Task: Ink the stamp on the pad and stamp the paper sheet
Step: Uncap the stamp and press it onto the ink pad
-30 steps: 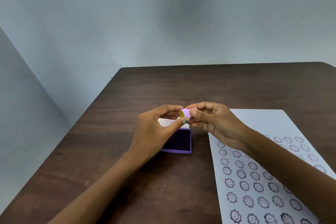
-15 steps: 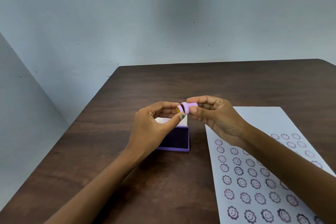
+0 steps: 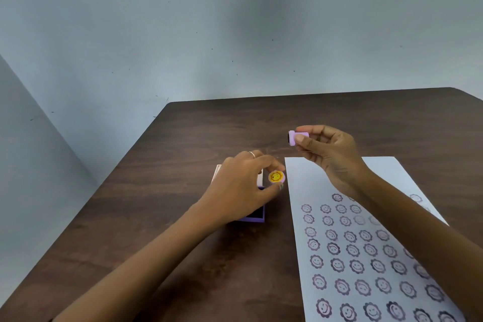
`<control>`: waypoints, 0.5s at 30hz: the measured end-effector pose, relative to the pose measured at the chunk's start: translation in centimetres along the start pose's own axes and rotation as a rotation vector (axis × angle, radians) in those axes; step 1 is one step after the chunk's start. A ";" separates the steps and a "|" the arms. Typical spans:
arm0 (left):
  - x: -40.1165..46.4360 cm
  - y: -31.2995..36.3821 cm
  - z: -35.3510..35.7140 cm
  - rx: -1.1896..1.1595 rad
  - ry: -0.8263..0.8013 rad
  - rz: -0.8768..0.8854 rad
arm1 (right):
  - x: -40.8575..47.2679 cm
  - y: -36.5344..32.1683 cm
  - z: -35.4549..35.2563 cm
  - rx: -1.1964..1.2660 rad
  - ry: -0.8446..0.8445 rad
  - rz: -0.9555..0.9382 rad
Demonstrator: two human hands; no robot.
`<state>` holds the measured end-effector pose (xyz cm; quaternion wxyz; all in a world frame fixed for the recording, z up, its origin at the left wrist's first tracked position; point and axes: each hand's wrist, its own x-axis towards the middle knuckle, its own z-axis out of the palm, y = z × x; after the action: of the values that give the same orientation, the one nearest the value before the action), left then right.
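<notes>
Nearest, at the right of a dark wooden table (image 3: 162, 256), lies the white paper sheet (image 3: 308, 185), already covered over its near half with rows of purple smiling flower prints; its far strip is blank. Two bare forearms reach in from the near edge. Left of the sheet sits the ink pad (image 3: 254, 215), a small purple tray with a dark inked face, its pale lid standing open at the far side; the left hand (image 3: 240, 188) hovers over it and hides most of it. That hand pinches the cap (image 3: 276, 177), a small round piece with a yellow smiley face, between thumb and fingertips, just above the pad's right edge. Farther off and higher, the right hand (image 3: 332, 154) is curled round the stamp (image 3: 296, 137), a short lilac barrel held sideways over the bare table beyond the sheet's far edge, its dark printing face pointing left. Half a second ago both hands met above the pad with cap and barrel joined; now they are well apart, so the cap has come off and the printing face is exposed. By my reading the stamp is ready for inking: the cap needs setting down or moving aside, and the barrel must turn face down onto the pad, then go to the sheet.
</notes>
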<state>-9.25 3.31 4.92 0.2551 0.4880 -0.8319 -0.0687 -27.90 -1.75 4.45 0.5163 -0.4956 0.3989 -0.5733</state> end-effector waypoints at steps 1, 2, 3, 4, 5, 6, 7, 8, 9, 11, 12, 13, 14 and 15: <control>0.5 0.1 0.2 0.066 -0.034 0.009 | 0.0 0.0 0.0 0.002 -0.004 -0.005; 0.9 0.2 0.4 0.115 -0.058 0.014 | 0.0 0.0 -0.1 0.010 -0.009 -0.006; 1.2 0.2 0.7 0.146 -0.071 0.013 | 0.0 -0.1 -0.1 0.015 -0.011 -0.006; 1.5 0.3 0.9 0.169 -0.076 0.012 | 0.0 -0.1 -0.1 0.013 -0.009 -0.004; 1.8 0.2 1.2 0.192 -0.075 0.012 | 0.0 0.0 -0.1 0.008 -0.004 -0.001; 2.0 0.2 1.4 0.215 -0.069 0.014 | 0.1 0.0 -0.1 0.003 0.002 0.001; 2.1 0.0 1.5 0.233 -0.060 0.015 | 0.1 0.0 -0.1 -0.002 0.005 0.001; 2.1 -0.1 1.6 0.242 -0.048 0.013 | 0.1 0.0 -0.1 -0.008 0.007 0.001; 2.0 -0.3 1.6 0.248 -0.033 0.010 | 0.2 0.0 -0.1 -0.015 0.010 0.002; 1.7 -0.8 1.3 0.251 0.011 0.011 | 0.2 0.0 -0.1 -0.019 0.020 0.006; 1.4 -1.0 1.0 0.241 0.039 0.014 | 0.3 0.0 -0.2 -0.019 0.033 0.007; 1.1 -1.3 0.5 0.215 0.062 0.014 | 0.3 0.0 -0.2 -0.021 0.050 0.007; 0.6 -1.6 0.0 0.173 0.075 0.012 | 0.3 0.0 -0.2 -0.023 0.067 0.005; 0.1 -2.1 -0.6 0.118 0.080 0.013 | 0.3 0.0 -0.2 -0.020 0.080 0.002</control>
<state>-7.41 2.23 4.71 0.2594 0.4993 -0.8267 0.0017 -28.08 -2.07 4.45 0.4956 -0.4771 0.4251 -0.5882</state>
